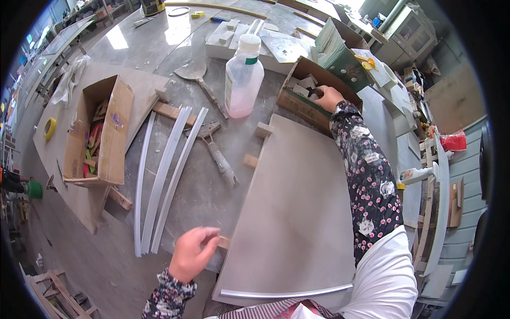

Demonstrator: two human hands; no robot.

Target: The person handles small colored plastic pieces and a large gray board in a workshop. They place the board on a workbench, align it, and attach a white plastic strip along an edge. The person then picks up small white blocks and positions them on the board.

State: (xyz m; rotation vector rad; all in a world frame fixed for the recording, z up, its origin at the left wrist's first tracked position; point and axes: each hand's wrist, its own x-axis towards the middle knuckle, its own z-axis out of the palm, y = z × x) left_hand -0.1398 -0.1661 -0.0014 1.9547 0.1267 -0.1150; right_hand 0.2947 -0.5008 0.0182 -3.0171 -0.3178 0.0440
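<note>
My right hand [330, 99] reaches into a cardboard box [305, 110] at the far right. Its fingers bend down and close on a small grey block [313, 97], partly hidden by them; other small pale blocks [307, 82] lie beside it. My left hand [194, 254] hovers by the left edge of a large flat grey panel [297, 196]. Its fingers are loosely curled, thumb tip apart from the fingers, and nothing shows between them. Along the panel's near edge lies a thin white strip [287, 293]. Wooden blocks [251, 160] stick out from under the panel's left side.
Three long white strips [167, 159] lie left of the panel. Beyond them are a scraper [220, 159], a trowel [197, 74] and a plastic bottle [244, 80] with pink liquid. A carton [114, 138] of scraps and a yellow tape roll [50, 128] sit farther left.
</note>
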